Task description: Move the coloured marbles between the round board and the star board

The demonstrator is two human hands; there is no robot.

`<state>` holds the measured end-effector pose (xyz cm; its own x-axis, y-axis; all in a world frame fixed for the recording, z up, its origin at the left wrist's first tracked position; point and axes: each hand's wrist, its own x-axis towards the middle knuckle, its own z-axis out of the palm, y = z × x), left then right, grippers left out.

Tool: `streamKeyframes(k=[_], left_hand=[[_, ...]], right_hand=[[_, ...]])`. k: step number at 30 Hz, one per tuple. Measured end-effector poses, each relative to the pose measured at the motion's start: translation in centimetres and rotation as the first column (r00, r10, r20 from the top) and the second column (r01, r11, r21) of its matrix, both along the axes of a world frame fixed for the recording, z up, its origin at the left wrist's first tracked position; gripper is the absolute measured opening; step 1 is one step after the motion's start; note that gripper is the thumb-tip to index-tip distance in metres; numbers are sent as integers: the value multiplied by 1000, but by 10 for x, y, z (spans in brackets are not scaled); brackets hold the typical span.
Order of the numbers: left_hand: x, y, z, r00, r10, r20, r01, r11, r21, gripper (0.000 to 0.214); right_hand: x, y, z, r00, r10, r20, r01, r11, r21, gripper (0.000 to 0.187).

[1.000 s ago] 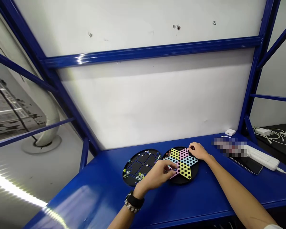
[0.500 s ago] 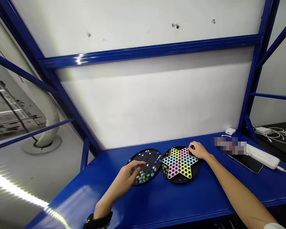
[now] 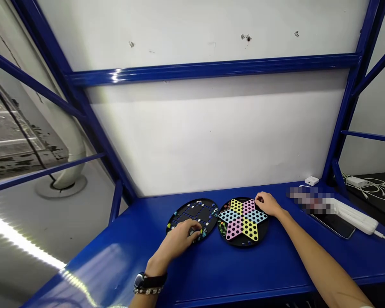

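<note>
My left hand, with a watch and a beaded bracelet on its wrist, reaches over the round black tray. Its thumb and forefinger pinch at a yellow-green marble beside other glass marbles, many covered by the hand. On the right lies the Chinese checkers board, a star of pink, yellow and blue points full of holes in a black round base. My right hand rests at its upper right rim with fingers curled; what they hold, if anything, is hidden.
Marbles lie in the base's left side pockets. A dark phone, a white power strip and a small white box are on the blue table at the right. A blue frame and white panel stand behind.
My left hand has come down onto the marbles at the left tray's near side, its fingers closing together. My right hand stays at the board's rim. The camera view has shifted slightly.
</note>
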<state>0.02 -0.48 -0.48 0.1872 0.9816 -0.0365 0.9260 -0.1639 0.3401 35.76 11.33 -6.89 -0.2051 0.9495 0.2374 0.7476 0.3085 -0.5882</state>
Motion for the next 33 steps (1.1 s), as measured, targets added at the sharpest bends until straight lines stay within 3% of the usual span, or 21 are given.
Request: streamKeyframes(k=[7,11,18,24,33], left_hand=[[-7,-4,11,996,84,38,-86,995,52,29],[-35,-7,20,982,169,86,-179,975,130,42],[-83,-15,16,984,165,69,-168,985,45,40],[-82,-8,6,941,339,-12,-333,931,147,41],[-83,-6,-5,932,330,-151,-328,944,41,34]], right_hand=[[0,-1,1,1000,6,-10,-6,1000,-3,16],[0,-1,1,1000,-4,1,4,1000,-7,16],[1,-2,2,1000,7,8,-7,1000,-6,15],[1,-3,3,1000,7,8,-7,1000,-6,15],[2,-2,1,1000,14,12,-14,1000,4,15]])
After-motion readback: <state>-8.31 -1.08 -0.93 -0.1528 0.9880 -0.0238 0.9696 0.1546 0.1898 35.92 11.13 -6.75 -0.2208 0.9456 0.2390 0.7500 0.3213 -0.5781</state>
